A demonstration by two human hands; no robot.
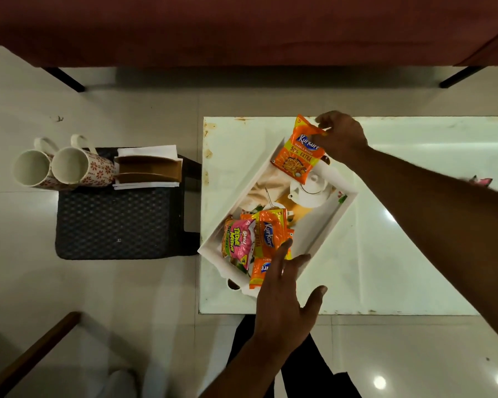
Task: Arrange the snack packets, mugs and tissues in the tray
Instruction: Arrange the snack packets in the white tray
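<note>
Pale floor tiles surround a white table (400, 254) with a white tray (325, 228) lying askew on it. The right hand (339, 136) pinches an orange snack packet (298, 156) by its top corner above the tray's far end. The left hand (282, 308) is spread wide over the near end, fingertips above a heap of orange packets (270, 234) beside a pink packet (237, 242); whether they touch I cannot tell. Well apart, on a dark stool (112, 222), stand two mugs (69, 168) and tissues (147, 152) in a brown holder (150, 169).

Dim, glare patches, warped edges
</note>
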